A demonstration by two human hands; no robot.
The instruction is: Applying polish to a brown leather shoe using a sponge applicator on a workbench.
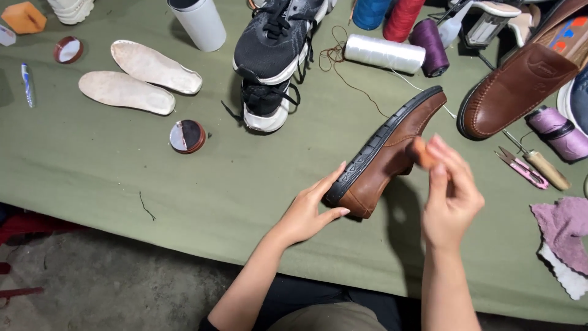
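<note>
Olive-green cloth covers the desk (122, 184), and right at centre sits the action: a brown leather shoe (392, 150) tipped on its side, black ridged sole facing eleven o'clock, its long axis running from the toe at seven o'clock up to the heel at one o'clock. Left hand (309, 211) clamps the toe end, fingers spread along the sole edge and thumb underneath, so the shoe lies up and away at one o'clock from that hand. Right hand (450, 196) comes in from five o'clock, fingertips pinched together on a small brownish-orange pad (424, 154) pressed against the shoe's side near the middle; this is the nearer hand to the upper, touching it through that pad. Whether anything more than the pad sits in that pinch, I cannot tell.

Widening out: at two o'clock, a second brown loafer (520, 92) lies well apart, with an awl with a wooden handle (545, 168) and pink thread snips (520, 167) just beside it at three o'clock. Up at twelve o'clock stands a pair of black sneakers (272, 55), with a white thread spool (384, 53) beside them. Over at ten o'clock rest two pale insoles (141, 76), and a round open polish tin (187, 136) near them. A lilac cloth (560, 224) at four o'clock.
</note>
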